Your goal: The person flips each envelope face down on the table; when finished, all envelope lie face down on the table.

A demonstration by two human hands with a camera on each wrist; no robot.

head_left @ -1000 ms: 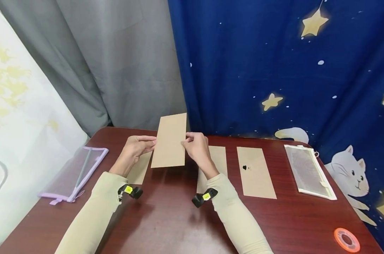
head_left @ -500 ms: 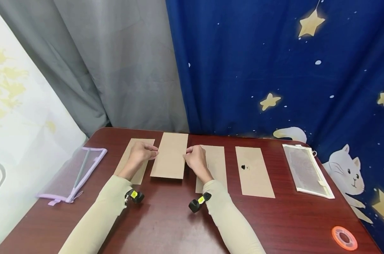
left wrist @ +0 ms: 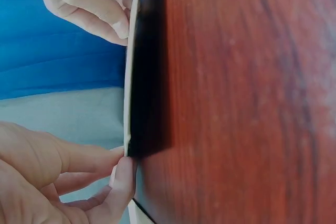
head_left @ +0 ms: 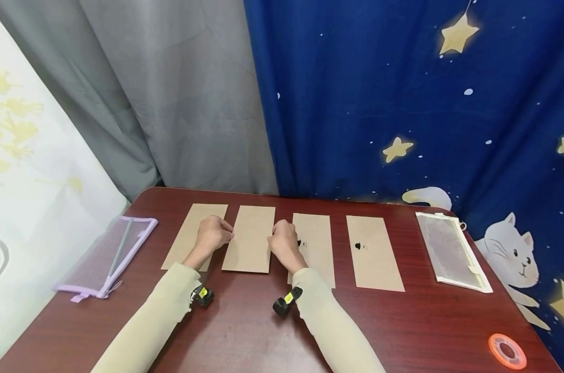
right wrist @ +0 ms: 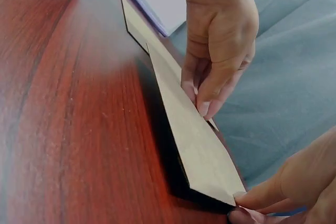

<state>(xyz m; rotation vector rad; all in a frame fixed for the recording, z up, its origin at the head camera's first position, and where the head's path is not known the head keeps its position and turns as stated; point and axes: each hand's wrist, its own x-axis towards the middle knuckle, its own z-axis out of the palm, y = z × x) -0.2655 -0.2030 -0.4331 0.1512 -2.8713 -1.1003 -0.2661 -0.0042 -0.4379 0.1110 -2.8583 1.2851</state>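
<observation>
A tan kraft-paper rectangle [head_left: 249, 238] lies level just above the table, with a dark shadow gap under it in both wrist views. My left hand [head_left: 212, 233] pinches its left long edge between thumb and fingers. The right hand [head_left: 284, 243] pinches the opposite long edge, its fingertips [right wrist: 242, 199] close to a corner in the right wrist view. To the left lies a similar plain tan rectangle [head_left: 184, 238], partly behind my left hand. On the right, another tan rectangle [head_left: 316, 259] bears a small black print, partly covered by my right hand.
Farther right lies a tan rectangle with a black hat print [head_left: 375, 259]. A white mesh zip pouch [head_left: 452, 254] is at the right edge, a lilac mesh pouch [head_left: 104, 259] at the left. An orange ring-shaped roll [head_left: 507, 351] sits front right. Curtains hang behind the table [head_left: 244, 331].
Both hands have lowered the tan rectangle from an upraised, tilted position down to the table, between its neighbours. Their pinch on its two sides has stayed.
</observation>
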